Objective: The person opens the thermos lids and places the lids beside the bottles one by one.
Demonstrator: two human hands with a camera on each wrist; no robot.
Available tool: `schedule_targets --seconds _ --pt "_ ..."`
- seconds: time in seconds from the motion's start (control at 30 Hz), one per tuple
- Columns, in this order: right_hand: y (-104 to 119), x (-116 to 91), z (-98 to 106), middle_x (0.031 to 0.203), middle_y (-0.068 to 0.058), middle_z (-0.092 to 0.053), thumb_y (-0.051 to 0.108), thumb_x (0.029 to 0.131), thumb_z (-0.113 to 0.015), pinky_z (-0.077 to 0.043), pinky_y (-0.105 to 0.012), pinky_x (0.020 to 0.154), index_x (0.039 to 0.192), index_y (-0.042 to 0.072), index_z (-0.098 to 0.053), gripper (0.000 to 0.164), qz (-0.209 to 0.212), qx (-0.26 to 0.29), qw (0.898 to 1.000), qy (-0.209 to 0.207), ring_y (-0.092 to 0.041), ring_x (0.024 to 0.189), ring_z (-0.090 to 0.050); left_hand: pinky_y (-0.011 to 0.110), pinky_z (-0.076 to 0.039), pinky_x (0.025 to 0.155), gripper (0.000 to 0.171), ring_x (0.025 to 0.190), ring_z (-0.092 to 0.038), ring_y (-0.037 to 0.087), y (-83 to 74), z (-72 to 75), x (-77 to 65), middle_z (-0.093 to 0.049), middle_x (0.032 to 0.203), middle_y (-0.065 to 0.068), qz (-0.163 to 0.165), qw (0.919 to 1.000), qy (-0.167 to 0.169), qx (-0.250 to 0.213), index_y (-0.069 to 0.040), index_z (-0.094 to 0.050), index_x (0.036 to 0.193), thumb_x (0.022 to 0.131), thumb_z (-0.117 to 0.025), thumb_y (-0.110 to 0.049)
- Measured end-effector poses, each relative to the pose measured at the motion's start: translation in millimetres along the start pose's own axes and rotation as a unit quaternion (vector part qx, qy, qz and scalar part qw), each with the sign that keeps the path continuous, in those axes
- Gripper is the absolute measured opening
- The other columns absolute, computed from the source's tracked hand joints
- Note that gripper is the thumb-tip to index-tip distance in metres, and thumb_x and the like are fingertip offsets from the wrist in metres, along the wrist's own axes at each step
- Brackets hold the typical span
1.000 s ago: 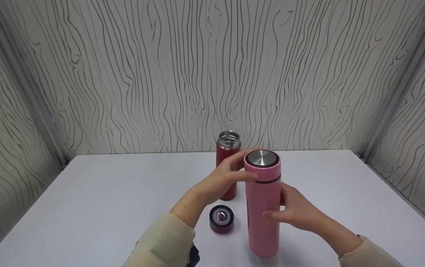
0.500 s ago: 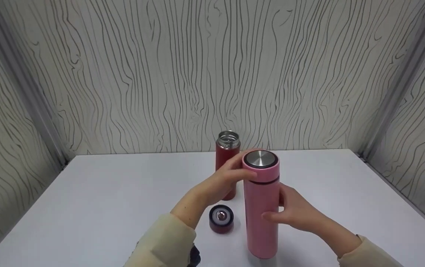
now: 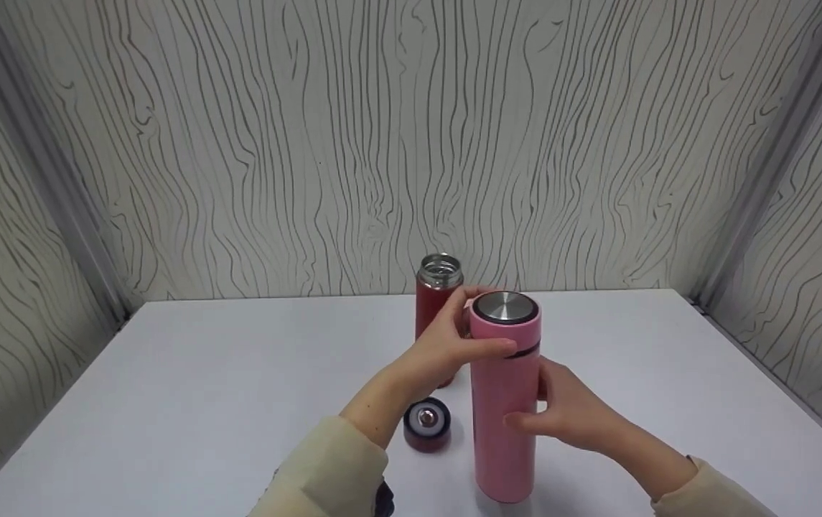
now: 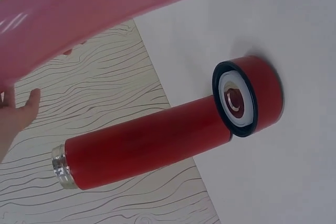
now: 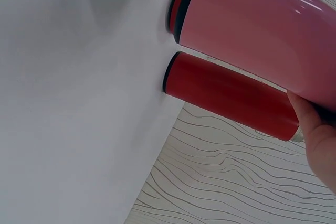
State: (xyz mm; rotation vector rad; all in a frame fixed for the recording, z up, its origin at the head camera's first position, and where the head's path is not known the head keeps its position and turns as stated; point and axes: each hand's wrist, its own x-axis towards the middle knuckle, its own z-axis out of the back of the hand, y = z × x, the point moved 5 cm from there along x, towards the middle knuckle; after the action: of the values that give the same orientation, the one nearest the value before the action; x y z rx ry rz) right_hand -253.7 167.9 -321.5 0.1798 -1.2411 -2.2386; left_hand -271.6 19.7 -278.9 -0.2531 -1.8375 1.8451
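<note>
A tall pink thermos bottle [image 3: 502, 445] is held upright between both hands, its pink lid with a brushed-steel top [image 3: 506, 306] in place. My left hand [image 3: 439, 352] grips the lid, thumb across the front at the dark seam and fingers reaching behind. Around the middle of the body my right hand [image 3: 579, 409] holds the bottle, thumb in front, the other fingers mostly hidden behind it. Behind the left hand stands a red thermos bottle [image 3: 436, 309] without a lid, its steel mouth showing. Its red lid [image 4: 268, 90] lies on the table with the inner side up.
The white table [image 3: 224, 388] carries everything. A panel with a wood-grain pattern [image 3: 353, 143] closes off the back, and similar panels stand at both sides. The red lid sits just left of the pink bottle's lower part.
My left hand has turned on the lid: its thumb has slid right and slightly down toward the seam. The pink bottle has shifted slightly left; the right hand keeps its grip.
</note>
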Motion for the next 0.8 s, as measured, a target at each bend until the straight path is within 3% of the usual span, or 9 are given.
schedule_targets --seconds 0.2,0.37,0.47,0.6,0.8 --pt "1.0 -0.2 0.1 0.117 -0.015 -0.059 0.014 0.075 -0.068 -0.052 -0.035 0.089 0.126 -0.004 -0.041 0.061 -0.004 -0.021 1.0 -0.003 -0.025 0.105 -0.06 0.04 -0.038 0.104 0.062 0.116 -0.052 0.013 -1.4 -5.4 -1.1 -0.056 0.123 0.0 0.01 0.9999 -0.009 0.003 -0.02 -0.038 0.134 0.08 -0.069 -0.019" --pt "0.9 -1.8 2.2 0.118 -0.016 -0.058 0.017 0.076 -0.068 -0.053 -0.028 0.087 0.126 -0.005 -0.04 0.061 -0.001 -0.006 1.0 -0.003 -0.019 0.103 -0.062 0.045 -0.028 0.111 0.061 0.127 -0.042 0.014 -4.3 -5.7 -3.9 -0.05 0.134 0.004 -0.014 0.9982 0.057 -0.013 -0.016 -0.036 0.141 0.084 -0.055 -0.024" --pt "0.2 -1.9 5.3 0.119 -0.018 -0.058 0.019 0.078 -0.067 -0.051 -0.022 0.084 0.127 -0.007 -0.039 0.063 0.006 0.014 1.0 -0.006 -0.011 0.101 -0.061 0.044 -0.026 0.112 0.058 0.127 -0.042 0.015 -5.0 -1.0 -4.5 -0.05 0.135 0.008 -0.021 0.9971 0.072 -0.012 -0.011 -0.039 0.14 0.085 -0.049 -0.026" --pt "-0.9 -2.4 4.5 0.12 -0.018 -0.058 0.02 0.079 -0.067 -0.05 -0.02 0.084 0.129 -0.007 -0.038 0.064 0.014 0.025 1.0 -0.005 -0.003 0.1 -0.06 0.04 -0.033 0.109 0.057 0.126 -0.046 0.015 -1.0 4.0 -3.0 -0.052 0.133 0.005 -0.004 0.9991 0.041 0.003 -0.013 -0.04 0.139 0.086 -0.057 -0.024" --pt "1.8 -1.8 -1.9 0.117 -0.017 -0.059 0.018 0.077 -0.068 -0.05 -0.018 0.083 0.126 -0.007 -0.04 0.061 0.017 0.02 1.0 0.005 -0.004 0.1 -0.061 0.036 -0.04 0.101 0.059 0.115 -0.051 0.014 1.5 1.5 -1.2 -0.056 0.126 0.002 0.003 0.9998 0.017 0.006 -0.016 -0.045 0.135 0.081 -0.068 -0.018"
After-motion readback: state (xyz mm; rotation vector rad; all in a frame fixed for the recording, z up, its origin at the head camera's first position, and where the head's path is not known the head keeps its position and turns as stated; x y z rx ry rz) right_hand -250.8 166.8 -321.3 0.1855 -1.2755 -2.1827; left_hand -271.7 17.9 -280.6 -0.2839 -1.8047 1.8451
